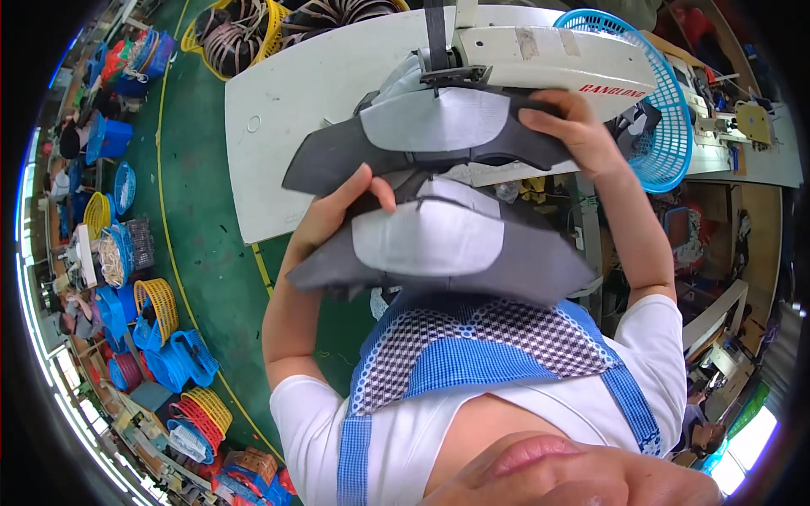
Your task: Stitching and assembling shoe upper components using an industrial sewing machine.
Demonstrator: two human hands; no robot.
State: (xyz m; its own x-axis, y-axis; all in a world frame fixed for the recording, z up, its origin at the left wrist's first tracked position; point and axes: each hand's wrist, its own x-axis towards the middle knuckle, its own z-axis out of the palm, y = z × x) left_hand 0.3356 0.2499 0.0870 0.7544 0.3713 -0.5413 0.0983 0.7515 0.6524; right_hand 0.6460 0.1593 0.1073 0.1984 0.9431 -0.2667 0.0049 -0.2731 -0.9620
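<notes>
Two crescent-shaped dark grey pieces, each with a silver-grey middle panel, are in front of me. The farther grey piece point(434, 122) lies under the head of a white sewing machine point(540, 55). My right hand point(574, 126) grips its right end, thumb on top. My left hand point(342, 202) is closed at its left side, thumb and a finger showing where the two pieces come close. The nearer grey piece point(430, 240) hangs before my apron, slightly blurred; whether my left hand also holds it, I cannot tell. Some fingertips are hidden.
A white worktable point(278, 118) extends to the left of the machine. On the right stands a blue plastic basket point(679, 126). Yellow baskets point(274, 38) of dark pieces stand at the far left, and several coloured baskets point(156, 308) line the green floor point(198, 244).
</notes>
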